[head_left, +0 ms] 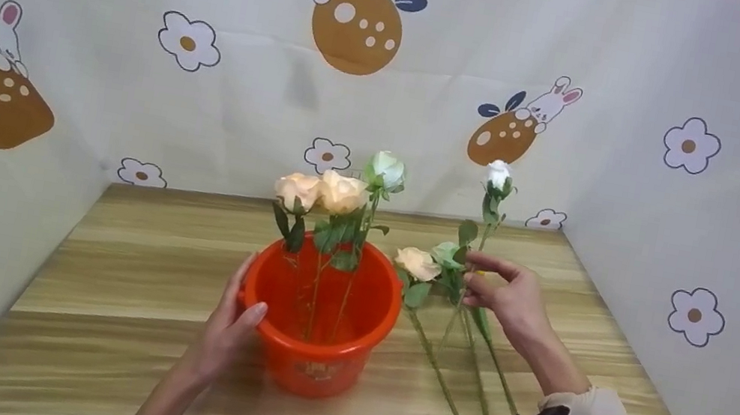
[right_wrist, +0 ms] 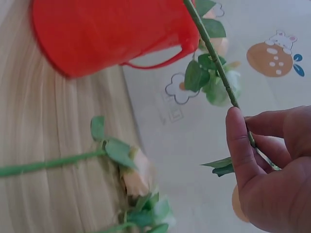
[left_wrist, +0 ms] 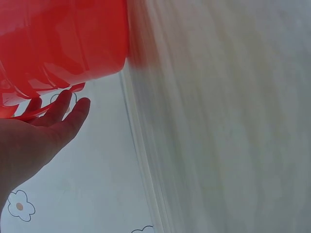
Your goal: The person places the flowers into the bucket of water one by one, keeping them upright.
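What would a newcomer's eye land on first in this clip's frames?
Probably the bright red bucket, upright on the wooden table with two peach roses and a pale green rose standing in it, the left hand at its rim. Next, the white rose held up to its right by the right hand. Behind them hangs a pale backdrop printed with rabbits.

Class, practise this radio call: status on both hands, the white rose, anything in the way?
Right hand pinching white rose, bloom up. Left hand holding bucket. Loose roses beside bucket, probably no obstruction.
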A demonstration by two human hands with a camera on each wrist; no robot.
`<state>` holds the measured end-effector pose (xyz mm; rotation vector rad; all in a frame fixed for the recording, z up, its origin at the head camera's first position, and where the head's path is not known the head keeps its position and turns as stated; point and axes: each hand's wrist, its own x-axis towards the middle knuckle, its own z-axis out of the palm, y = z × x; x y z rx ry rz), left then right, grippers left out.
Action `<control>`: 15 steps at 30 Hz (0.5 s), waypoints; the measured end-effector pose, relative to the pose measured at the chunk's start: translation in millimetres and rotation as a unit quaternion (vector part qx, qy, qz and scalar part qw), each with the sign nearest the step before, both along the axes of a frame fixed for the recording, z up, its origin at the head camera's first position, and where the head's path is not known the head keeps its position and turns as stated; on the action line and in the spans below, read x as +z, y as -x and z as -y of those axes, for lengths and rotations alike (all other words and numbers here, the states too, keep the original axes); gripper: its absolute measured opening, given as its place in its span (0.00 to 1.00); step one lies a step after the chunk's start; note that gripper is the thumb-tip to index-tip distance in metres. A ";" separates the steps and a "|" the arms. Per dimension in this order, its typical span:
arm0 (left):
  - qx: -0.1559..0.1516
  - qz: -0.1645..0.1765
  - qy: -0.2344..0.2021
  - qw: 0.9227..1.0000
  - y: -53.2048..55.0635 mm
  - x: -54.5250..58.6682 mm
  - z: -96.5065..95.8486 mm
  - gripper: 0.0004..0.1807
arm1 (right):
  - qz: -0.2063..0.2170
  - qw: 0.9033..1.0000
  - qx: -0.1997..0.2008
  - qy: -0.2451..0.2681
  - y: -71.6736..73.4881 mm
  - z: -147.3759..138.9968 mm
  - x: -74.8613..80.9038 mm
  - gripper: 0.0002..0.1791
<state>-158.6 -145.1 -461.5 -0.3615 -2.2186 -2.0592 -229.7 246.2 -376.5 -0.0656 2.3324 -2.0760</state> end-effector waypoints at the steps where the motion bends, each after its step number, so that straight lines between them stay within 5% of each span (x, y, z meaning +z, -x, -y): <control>1: 0.000 -0.001 -0.002 1.000 0.4 0.2 0.0 0.42 | -0.002 1.000 0.000 0.006 0.3 3.9 2.4 0.26; 15: 0.000 -0.003 -0.002 1.000 -0.3 0.0 -0.9 0.41 | -0.014 0.997 -0.026 0.067 3.7 49.2 18.5 0.25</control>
